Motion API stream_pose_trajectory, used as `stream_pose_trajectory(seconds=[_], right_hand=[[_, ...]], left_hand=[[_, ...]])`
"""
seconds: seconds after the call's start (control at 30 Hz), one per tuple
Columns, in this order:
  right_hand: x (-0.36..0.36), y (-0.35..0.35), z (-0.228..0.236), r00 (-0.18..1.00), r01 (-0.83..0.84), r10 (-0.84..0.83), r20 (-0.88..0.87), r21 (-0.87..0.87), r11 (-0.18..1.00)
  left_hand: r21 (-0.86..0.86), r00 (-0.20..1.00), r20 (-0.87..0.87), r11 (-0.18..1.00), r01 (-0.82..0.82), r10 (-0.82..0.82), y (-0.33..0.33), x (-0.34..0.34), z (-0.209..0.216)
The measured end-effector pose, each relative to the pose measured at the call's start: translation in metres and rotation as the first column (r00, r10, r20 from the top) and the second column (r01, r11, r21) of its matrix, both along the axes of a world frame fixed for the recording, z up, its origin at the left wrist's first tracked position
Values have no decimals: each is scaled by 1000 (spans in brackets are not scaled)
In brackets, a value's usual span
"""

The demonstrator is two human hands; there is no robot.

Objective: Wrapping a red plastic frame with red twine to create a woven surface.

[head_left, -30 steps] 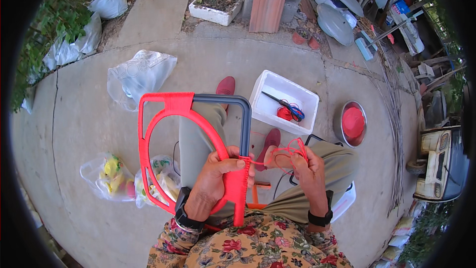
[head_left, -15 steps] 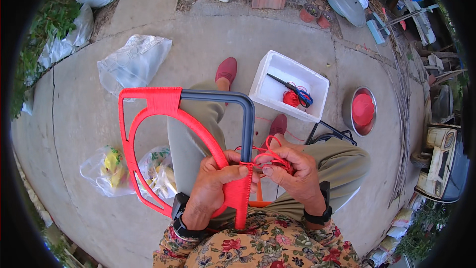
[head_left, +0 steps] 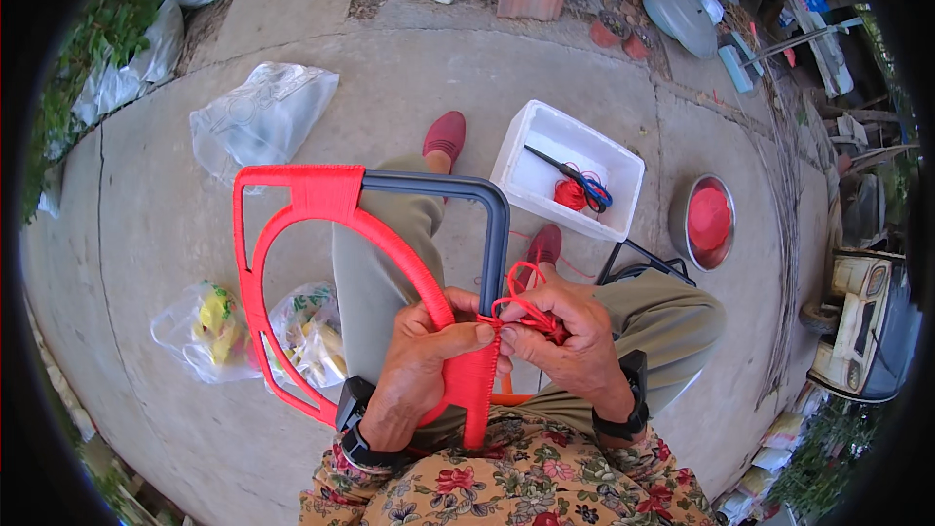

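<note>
Both grips closed: left hand holds red-wrapped frame, right hand pinches red cord.

There is one view only, from a camera worn on the person's head. It looks steeply down over the flowered shirt to the lap and the concrete floor. The nearest things are the left hand and the right hand, close below the lens at the lower middle, with the frame between them. Farther forward, toward the top, is the white box. The wide lens bends the floor joints toward the dark round rim.
</note>
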State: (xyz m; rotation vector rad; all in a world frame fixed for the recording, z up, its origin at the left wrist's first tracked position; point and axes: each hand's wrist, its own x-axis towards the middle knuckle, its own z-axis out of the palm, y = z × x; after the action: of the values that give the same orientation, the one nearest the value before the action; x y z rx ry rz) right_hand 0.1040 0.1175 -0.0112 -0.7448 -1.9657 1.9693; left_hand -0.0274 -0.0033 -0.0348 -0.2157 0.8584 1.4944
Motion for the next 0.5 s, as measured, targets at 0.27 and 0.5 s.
stream_pose_trajectory(seconds=[0.27,0.5], right_hand=[[-3,2,-3,997,-80,80,5,108,991],[7,-5,-10,1000,-8,6,-11,-206,979]], left_hand=[[11,998,43,999,-42,42,-2,-2,-2],[25,997,54,998,-55,54,-1,-2,-3]])
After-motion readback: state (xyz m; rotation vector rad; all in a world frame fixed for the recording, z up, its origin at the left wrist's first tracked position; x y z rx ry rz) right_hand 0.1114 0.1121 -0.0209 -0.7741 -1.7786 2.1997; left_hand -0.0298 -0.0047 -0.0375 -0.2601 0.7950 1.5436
